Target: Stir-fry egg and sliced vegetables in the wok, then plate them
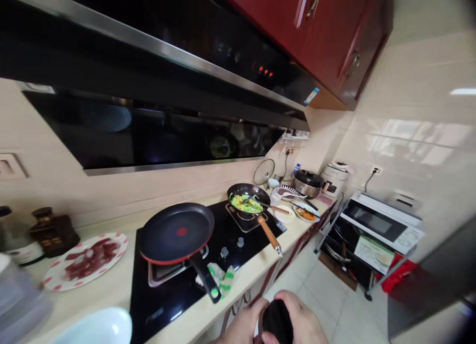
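Both hands at the near edge, in front of the counter. Left hand [241, 323] curls round a dark-topped container [277, 321] from the left; right hand [303, 315] wraps it from the right, fingers bent over the top. So the container lies between the two palms, touching both. Lower part cut off by the frame; contents, and whether the top is loose, cannot be told.

Progress, as judged: green-and-yellow food [241, 203] is already cut up and in the far right wok [237, 189], a spatula [280, 210] resting in it. Sliced red meat [91, 259] is cut but not in a pan; it lies on the spotted plate [121, 241] at far left, well apart from the hands. The flat pan [159, 230] sits over the left burner of the stove [159, 300], handle pointing near, its end left of the hands. Container not visibly tipped over anything.
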Available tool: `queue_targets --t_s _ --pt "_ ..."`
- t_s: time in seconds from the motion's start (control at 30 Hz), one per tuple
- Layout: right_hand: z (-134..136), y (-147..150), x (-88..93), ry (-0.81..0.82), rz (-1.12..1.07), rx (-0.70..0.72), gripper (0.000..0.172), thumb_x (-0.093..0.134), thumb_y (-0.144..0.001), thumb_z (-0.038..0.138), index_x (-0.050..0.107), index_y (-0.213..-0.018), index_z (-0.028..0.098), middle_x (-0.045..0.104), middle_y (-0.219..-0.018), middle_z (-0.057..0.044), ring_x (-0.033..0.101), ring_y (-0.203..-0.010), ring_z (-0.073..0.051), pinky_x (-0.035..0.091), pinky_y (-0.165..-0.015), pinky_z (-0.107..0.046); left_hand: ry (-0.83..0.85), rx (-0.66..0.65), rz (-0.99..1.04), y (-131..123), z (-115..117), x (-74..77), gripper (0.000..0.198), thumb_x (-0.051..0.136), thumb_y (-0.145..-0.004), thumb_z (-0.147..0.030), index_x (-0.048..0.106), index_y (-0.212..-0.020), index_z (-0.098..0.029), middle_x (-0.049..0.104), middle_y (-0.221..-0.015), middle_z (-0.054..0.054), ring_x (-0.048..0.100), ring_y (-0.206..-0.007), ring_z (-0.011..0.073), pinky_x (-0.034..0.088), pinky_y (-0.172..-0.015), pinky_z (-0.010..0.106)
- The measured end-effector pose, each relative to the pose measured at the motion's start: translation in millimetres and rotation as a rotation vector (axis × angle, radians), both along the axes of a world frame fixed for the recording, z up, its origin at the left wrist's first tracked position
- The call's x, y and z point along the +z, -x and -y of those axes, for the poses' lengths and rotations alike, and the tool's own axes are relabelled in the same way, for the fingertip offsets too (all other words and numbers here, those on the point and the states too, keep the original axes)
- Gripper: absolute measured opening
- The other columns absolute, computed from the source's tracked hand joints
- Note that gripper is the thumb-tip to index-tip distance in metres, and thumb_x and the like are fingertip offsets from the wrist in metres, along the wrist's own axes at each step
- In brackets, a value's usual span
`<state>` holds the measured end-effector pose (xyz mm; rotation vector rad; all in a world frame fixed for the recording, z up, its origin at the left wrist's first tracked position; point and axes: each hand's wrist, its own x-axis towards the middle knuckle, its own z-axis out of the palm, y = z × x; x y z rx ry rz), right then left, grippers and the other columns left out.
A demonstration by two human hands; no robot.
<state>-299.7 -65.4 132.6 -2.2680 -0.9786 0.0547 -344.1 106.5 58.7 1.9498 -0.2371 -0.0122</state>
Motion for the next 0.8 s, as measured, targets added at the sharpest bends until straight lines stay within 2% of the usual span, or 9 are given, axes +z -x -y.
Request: queue_targets --t_s 0.07,0.13,0.23,0.3,0.37,0.47,0.67,0.73,0.8 --pt "-11 -34 26.5 -0.006 -0.066 0.191 0.048 0.070 -0.066 0.036 0.060 -0.110 0.021 0.068 -0.103 -0.009 0.064 -0.094 -0.025 0.052 -0.082 -0.032 0.012 -0.004 -0.023 -29 -15 14.3 0.048 0.068 -0.061 -0.037 0.055 -0.104 -0.020 0.065 -0.085 0.001 0.060 -0.081 0.0213 0.049 -0.073 0.029" --pt "-20 -69 48.4 -0.020 -0.103 0.376 0.055 0.067 -0.069 0.028 0.057 -0.122 0.025 0.062 -0.120 -0.009 0.059 -0.108 -0.025 0.047 -0.092 -0.033 0.033 -0.010 0.011 -53 -30 28.2 0.058 0.072 -0.056 -0.036 0.053 -0.108 -0.019 0.064 -0.093 0.002 0.058 -0.085 0.0215 0.048 -0.078 0.030" --pt "-39 -120 65.8 0.025 -0.100 0.404 0.072 0.068 -0.071 0.028 0.043 -0.139 0.027 0.047 -0.140 -0.010 0.046 -0.126 -0.028 0.039 -0.103 -0.039 0.017 0.055 0.010 -83 -52 46.1 0.064 0.076 -0.048 -0.028 0.051 -0.107 -0.019 0.061 -0.090 -0.001 0.055 -0.077 0.0170 0.047 -0.070 0.026" --pt "-58 -153 67.9 0.139 -0.094 0.359 0.077 0.072 -0.069 0.038 0.043 -0.138 0.022 0.057 -0.129 -0.014 0.055 -0.116 -0.032 0.044 -0.095 -0.042 -0.025 0.127 -0.037 -100 -65 54.8 0.058 0.076 -0.048 -0.024 0.051 -0.100 -0.019 0.058 -0.080 -0.004 0.050 -0.068 0.0126 0.043 -0.061 0.022" --pt "-79 -182 67.1 0.238 -0.080 0.370 0.066 0.071 -0.070 0.042 0.051 -0.129 0.020 0.068 -0.106 -0.012 0.064 -0.097 -0.031 0.049 -0.082 -0.039 -0.054 0.196 -0.071 -118 -75 60.8 0.052 0.075 -0.050 -0.023 0.050 -0.096 -0.019 0.056 -0.076 -0.006 0.047 -0.065 0.0109 0.040 -0.057 0.021" --pt "-108 -223 70.7 0.242 -0.038 0.518 0.050 0.072 -0.069 0.035 0.058 -0.115 0.024 0.069 -0.096 -0.005 0.064 -0.089 -0.026 0.048 -0.076 -0.034 -0.051 0.286 -0.127 -144 -86 65.1 0.048 0.074 -0.052 -0.021 0.049 -0.093 -0.019 0.055 -0.074 -0.006 0.047 -0.064 0.0108 0.039 -0.055 0.021" --pt "-142 -324 103.4 0.074 -0.046 1.053 0.057 0.064 -0.065 0.003 0.058 -0.115 0.029 0.055 -0.123 0.000 0.052 -0.114 -0.017 0.039 -0.099 -0.032 0.201 0.389 -0.080 -199 -102 60.7 0.057 0.076 -0.053 -0.021 0.050 -0.104 -0.016 0.057 -0.086 -0.001 0.050 -0.073 0.0123 0.043 -0.064 0.024" --pt "-150 -362 109.5 0.007 -0.088 1.094 0.058 0.060 -0.067 0.001 0.056 -0.117 0.029 0.051 -0.129 0.000 0.046 -0.122 -0.017 0.034 -0.106 -0.035 0.248 0.437 -0.065 -215 -105 59.5 0.062 0.076 -0.054 -0.020 0.051 -0.110 -0.015 0.059 -0.091 0.001 0.052 -0.077 0.0139 0.045 -0.068 0.025" --pt "-156 -396 106.1 -0.081 -0.174 1.076 0.055 0.062 -0.070 0.006 0.054 -0.119 0.029 0.050 -0.131 0.000 0.043 -0.125 -0.018 0.032 -0.108 -0.037 0.227 0.504 -0.052 -229 -107 60.0 0.067 0.074 -0.056 -0.019 0.049 -0.118 -0.016 0.061 -0.096 0.003 0.054 -0.081 0.0156 0.046 -0.073 0.027"
